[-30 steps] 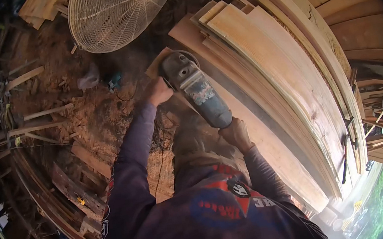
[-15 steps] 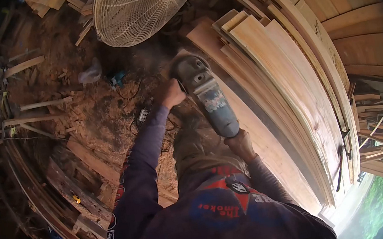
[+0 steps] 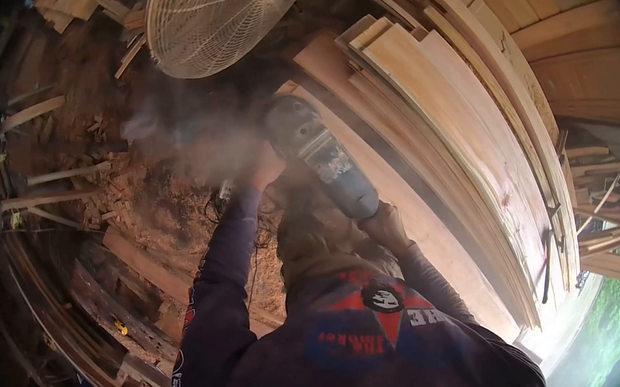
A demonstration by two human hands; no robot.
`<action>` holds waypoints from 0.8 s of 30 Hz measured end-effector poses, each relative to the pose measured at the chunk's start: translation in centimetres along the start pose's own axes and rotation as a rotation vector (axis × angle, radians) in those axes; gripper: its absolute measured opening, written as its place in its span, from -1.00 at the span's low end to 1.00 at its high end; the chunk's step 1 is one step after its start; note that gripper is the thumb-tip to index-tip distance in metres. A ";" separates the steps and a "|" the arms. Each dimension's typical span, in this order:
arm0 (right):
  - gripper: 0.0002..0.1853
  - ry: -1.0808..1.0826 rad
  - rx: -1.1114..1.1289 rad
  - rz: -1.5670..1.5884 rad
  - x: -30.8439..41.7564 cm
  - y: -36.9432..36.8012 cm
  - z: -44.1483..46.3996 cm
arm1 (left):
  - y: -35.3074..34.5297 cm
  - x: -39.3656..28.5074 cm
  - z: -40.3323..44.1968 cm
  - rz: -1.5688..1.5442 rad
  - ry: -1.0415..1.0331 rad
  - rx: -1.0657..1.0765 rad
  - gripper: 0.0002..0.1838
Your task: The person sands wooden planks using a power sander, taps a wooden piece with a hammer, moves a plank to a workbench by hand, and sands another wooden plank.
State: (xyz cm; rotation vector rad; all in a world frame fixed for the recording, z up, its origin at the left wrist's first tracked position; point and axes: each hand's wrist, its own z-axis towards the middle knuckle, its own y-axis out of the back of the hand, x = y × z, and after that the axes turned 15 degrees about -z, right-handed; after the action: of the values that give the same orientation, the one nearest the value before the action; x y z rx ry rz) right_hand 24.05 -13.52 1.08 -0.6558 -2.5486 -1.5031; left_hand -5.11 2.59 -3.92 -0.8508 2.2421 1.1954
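A large, worn angle grinder (image 3: pixel 334 171) lies along a long wooden plank (image 3: pixel 418 238) in front of me. My right hand (image 3: pixel 385 228) is wrapped round the rear end of its body. Beside the grinder's head, my left hand (image 3: pixel 267 165) is closed on what looks like a side handle, largely covered by the fingers. A thick cloud of dust (image 3: pixel 200 130) streams leftward from the head. The disc under the head is hidden.
Stacked boards (image 3: pixel 457 119) run along the right side. A big caged fan (image 3: pixel 225 21) stands ahead. Sawdust and wood scraps cover the ground at left, with a heavy timber (image 3: pixel 147 266) lying there. A cord trails near my left arm.
A dense dust cloud now blows left from the grinder's head, veiling the ground and the teal tool there. The grinder and both hands sit slightly further left in view.
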 end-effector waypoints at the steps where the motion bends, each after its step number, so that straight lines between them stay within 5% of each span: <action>1: -0.51 -0.030 0.010 -0.013 -0.1 0.6 -0.6 | -0.2 -0.9 -0.8 0.016 -0.036 -0.031 -0.58; 5: -0.64 -0.144 -0.061 0.061 -4.1 0.9 -6.0 | -6.7 0.9 -3.0 -0.058 -0.231 0.051 -0.62; 12: -0.50 -0.375 -0.057 0.147 -12.9 -1.0 -21.1 | -15.5 -6.3 -13.5 -0.168 -0.328 0.441 -0.63; 14: -0.53 -0.406 -0.105 0.199 -16.5 -4.9 -24.8 | -17.3 -9.5 -15.2 0.041 -0.267 0.621 -0.65; 21: -0.67 -0.845 -0.237 0.305 -20.2 -12.8 -37.0 | -31.5 -13.9 -18.5 0.179 -0.583 0.840 -0.69; 24: -0.58 -0.916 -0.376 0.504 -21.8 -13.2 -41.5 | -37.7 -17.5 -22.1 0.347 -0.673 0.964 -0.67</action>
State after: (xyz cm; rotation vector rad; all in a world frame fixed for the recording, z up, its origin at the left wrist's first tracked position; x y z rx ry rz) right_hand 33.11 -61.21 4.63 -2.2738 -2.2275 -1.7288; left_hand 31.41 -27.13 -2.61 0.2901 2.0211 0.2919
